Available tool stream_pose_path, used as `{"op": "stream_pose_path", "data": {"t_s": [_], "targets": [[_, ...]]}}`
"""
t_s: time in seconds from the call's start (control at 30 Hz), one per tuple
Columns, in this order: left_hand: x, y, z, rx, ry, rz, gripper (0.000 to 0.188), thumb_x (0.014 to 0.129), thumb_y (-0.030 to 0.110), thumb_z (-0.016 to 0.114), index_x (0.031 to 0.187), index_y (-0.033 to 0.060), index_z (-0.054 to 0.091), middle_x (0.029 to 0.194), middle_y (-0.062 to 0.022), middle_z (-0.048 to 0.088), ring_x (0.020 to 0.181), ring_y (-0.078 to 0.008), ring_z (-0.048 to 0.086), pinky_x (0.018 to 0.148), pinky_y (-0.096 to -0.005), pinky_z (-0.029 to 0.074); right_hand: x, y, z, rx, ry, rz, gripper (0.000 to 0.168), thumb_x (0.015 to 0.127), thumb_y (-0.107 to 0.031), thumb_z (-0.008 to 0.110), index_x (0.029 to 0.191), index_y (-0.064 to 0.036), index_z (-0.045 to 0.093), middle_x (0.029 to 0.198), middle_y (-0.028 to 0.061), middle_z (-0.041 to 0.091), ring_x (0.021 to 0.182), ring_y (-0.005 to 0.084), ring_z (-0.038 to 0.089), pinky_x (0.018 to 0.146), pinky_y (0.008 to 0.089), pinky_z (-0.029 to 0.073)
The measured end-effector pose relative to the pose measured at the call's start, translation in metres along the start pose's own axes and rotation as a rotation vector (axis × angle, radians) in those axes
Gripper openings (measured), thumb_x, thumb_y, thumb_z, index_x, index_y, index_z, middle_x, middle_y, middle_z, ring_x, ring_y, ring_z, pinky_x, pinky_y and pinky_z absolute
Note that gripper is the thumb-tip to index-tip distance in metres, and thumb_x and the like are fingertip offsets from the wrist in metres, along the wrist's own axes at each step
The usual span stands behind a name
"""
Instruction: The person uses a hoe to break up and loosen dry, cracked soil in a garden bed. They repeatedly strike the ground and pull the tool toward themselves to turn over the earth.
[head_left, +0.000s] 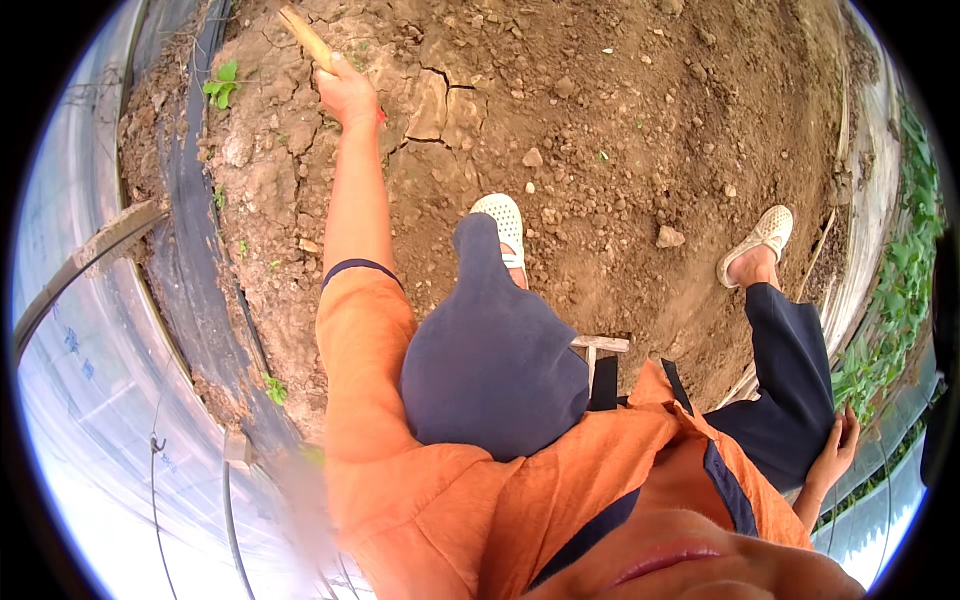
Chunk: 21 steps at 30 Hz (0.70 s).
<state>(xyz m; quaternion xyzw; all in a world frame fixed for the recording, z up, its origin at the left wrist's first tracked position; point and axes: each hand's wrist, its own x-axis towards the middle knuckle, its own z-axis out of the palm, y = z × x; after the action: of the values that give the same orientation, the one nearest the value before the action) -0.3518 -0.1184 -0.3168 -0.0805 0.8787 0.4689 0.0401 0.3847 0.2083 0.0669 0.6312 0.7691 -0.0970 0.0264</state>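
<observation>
My left hand (348, 91) reaches forward over the soil, closed around a pale yellow wooden stick (306, 36). The stick slants up and left from the fist; its lower part is hidden by the hand. A small bit of red (381, 115) shows beside the wrist. Below is dry brown soil (427, 105) with dark cracks. Out at the right, my right hand (834, 448) rests against the dark trouser leg (787, 412) near the knee, with nothing visible in it.
Black plastic sheeting (187, 225) and clear film (82, 315) line the left side, with a bent wooden strip (94, 244) crossing them. Clods (670, 237) lie about. A T-shaped pale piece (600, 343) stands between my legs. Green plants (904, 292) grow beyond whitish sheeting (862, 225).
</observation>
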Motion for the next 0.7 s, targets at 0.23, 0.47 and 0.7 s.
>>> {"op": "stream_pose_path", "data": {"t_s": [0.23,0.47,0.7], "targets": [[-0.199,-0.050,-0.003,-0.293,-0.500,-0.500,0.031,0.102,0.036,0.043,0.085,0.0095,0.042,0.059,0.0010,0.042,0.043,-0.0105,0.041,0.037,-0.0296,0.035,-0.011,0.009,-0.008,0.042,0.004,0.034,0.034,0.099,-0.016,0.053,0.130,-0.005,0.058,0.113,0.0093,0.066,0.106,0.0167,0.060,0.096,0.0309,0.044],[-0.235,-0.124,-0.042,-0.155,-0.423,-0.175,0.030,0.101,0.035,0.048,0.085,0.0102,0.046,0.060,0.0020,0.045,0.042,-0.0072,0.040,0.036,-0.0263,0.035,-0.005,-0.003,-0.001,-0.004,0.002,0.016,0.034,0.099,-0.016,0.053,0.130,-0.004,0.057,0.111,0.0087,0.066,0.105,0.0159,0.060,0.096,0.0303,0.043],[-0.093,-0.001,-0.033,-0.420,-0.173,-0.147,0.031,0.105,0.034,0.039,0.087,0.0079,0.040,0.060,0.0002,0.041,0.045,-0.0090,0.038,0.038,-0.0268,0.035,-0.007,-0.001,-0.003,-0.009,0.009,0.018,0.034,0.098,-0.017,0.054,0.129,-0.004,0.058,0.113,0.0093,0.065,0.104,0.0164,0.060,0.096,0.0308,0.043]]}}
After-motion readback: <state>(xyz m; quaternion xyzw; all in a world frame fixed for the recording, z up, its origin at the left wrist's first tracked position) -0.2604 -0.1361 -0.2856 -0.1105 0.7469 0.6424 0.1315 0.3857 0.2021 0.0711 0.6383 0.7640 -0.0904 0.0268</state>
